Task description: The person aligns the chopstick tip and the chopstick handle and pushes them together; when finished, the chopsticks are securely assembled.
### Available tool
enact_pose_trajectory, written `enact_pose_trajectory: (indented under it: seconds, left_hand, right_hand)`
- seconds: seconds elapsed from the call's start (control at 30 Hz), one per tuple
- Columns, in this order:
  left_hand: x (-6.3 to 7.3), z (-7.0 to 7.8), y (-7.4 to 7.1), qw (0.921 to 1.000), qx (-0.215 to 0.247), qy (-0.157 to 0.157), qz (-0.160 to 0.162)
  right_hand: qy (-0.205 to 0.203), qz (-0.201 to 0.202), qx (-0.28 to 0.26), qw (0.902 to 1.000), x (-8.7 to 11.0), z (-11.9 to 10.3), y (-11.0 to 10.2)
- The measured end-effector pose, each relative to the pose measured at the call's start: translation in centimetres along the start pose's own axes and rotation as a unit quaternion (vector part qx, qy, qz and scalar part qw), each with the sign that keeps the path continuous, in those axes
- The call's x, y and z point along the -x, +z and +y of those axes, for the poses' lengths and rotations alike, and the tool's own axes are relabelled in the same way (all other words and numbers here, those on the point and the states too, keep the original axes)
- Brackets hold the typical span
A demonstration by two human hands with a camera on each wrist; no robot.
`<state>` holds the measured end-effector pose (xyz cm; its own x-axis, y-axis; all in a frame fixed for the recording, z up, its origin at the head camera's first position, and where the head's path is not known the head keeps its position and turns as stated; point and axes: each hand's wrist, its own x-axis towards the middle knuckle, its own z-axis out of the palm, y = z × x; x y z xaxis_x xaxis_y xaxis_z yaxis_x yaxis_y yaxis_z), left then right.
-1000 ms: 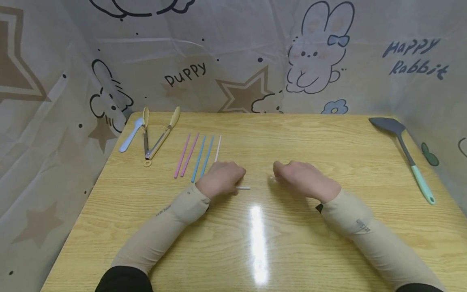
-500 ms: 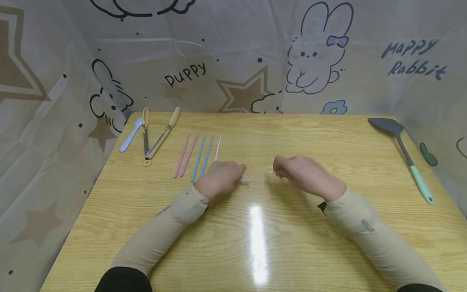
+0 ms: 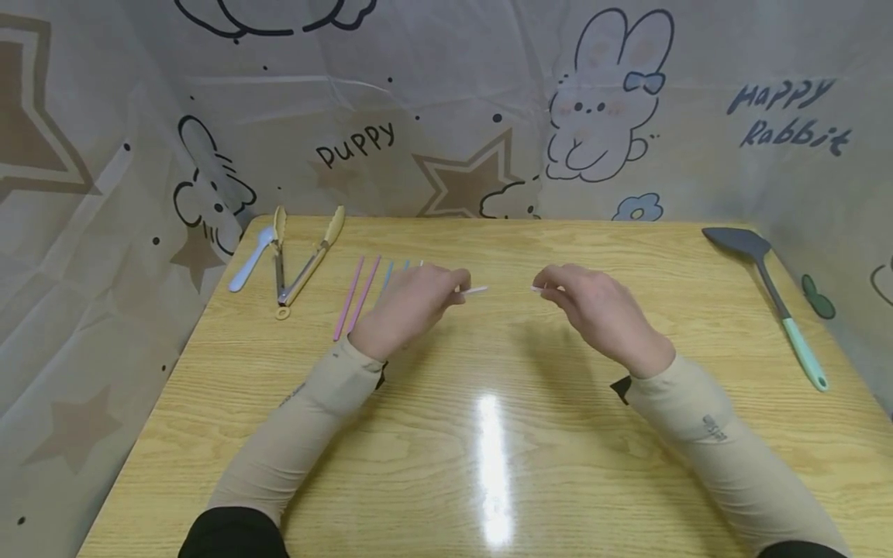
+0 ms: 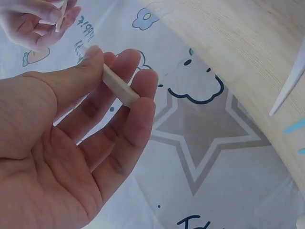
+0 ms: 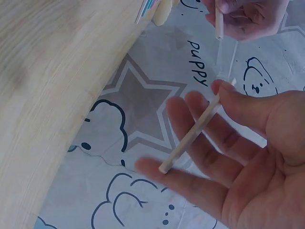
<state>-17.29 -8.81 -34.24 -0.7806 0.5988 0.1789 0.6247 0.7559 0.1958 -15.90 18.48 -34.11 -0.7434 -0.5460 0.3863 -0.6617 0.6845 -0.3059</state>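
Note:
My left hand [image 3: 415, 302] is raised over the table's middle, just right of a row of thin sticks. It pinches a short white stick [image 4: 119, 86] between thumb and fingers, one end pointing right. Opposite it, across a small gap, my right hand [image 3: 600, 318] holds another white stick [image 5: 188, 136] under the thumb, laid across the fingers. The two held sticks are apart. In the row lie two pink sticks [image 3: 349, 298], two blue sticks [image 3: 387, 277] and a white stick [image 4: 289, 78]; my left hand hides much of the blue and white ones in the head view.
Tongs [image 3: 303, 271] stand spread at the back left, beside a light-blue plastic utensil [image 3: 249, 260]. A spatula [image 3: 767, 271] with a green handle lies along the right side. Printed cloth [image 3: 446, 93] hangs behind the wooden table [image 3: 558, 480].
Both hands have risen and moved away from me, each with its white stick. The left hand now covers more of the stick row. Tongs and spatula have not moved.

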Motion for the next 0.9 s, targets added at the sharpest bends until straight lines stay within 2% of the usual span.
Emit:
enact_pose_trajectory:
  seconds: [0.37, 0.67, 0.9]
  left_hand:
    - [0.1, 0.1, -0.4, 0.9993, 0.003, 0.013, 0.035]
    - [0.1, 0.6, -0.9, 0.9982, 0.008, 0.032, 0.05]
    - [0.4, 0.6, -1.1, 0.9967, 0.02, 0.045, 0.064]
  right_hand:
    - [-0.01, 0.014, -0.011, 0.9998, -0.4, -0.4, 0.0]
    - [-0.03, 0.042, -0.013, 0.9986, -1.3, -1.2, 0.2]
    - [-0.037, 0.033, -0.007, 0.9987, -1.6, -1.6, 0.6]
